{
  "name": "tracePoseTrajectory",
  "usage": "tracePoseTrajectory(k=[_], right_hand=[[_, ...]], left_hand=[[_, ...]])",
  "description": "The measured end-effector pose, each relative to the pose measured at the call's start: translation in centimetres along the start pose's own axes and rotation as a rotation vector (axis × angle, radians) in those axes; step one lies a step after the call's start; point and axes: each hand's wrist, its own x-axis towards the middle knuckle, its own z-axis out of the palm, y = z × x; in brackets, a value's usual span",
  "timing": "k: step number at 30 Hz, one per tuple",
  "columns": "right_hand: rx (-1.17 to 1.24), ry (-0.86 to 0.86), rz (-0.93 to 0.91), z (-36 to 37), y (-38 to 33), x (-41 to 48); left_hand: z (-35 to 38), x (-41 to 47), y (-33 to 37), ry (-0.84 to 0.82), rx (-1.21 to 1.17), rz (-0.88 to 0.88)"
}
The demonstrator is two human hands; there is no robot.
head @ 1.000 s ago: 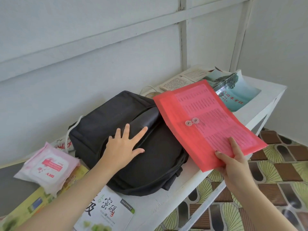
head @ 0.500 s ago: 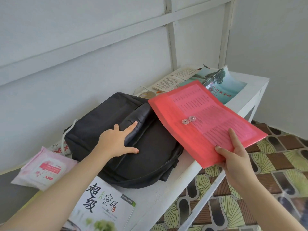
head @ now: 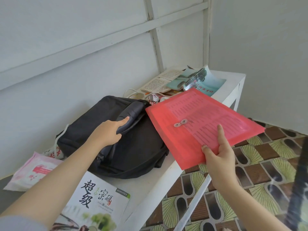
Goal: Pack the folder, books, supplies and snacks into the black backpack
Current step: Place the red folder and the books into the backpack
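Left hand (head: 110, 132): clenched on a fold of the black backpack (head: 116, 140), thumb on top
Right hand (head: 218, 155): grasping the red folder (head: 200, 124) by its near edge, held tilted just right of the backpack
Backpack: lying flat on the white counter (head: 160, 177)
Book (head: 98, 202): on the counter, near the backpack

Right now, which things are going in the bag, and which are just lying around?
For the job:
black backpack, gripped by the left hand
red folder, held in the right hand
white book
teal book
pink packet

Just lying about:
white cord
patterned floor
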Motion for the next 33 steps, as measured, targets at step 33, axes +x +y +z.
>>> tracePoseTrajectory(k=[33], right_hand=[[-0.053,-0.483,0.304,3.4,-3.5,2.3]], left_hand=[[-1.7,-1.3,-1.4,0.261,-0.179,0.051]])
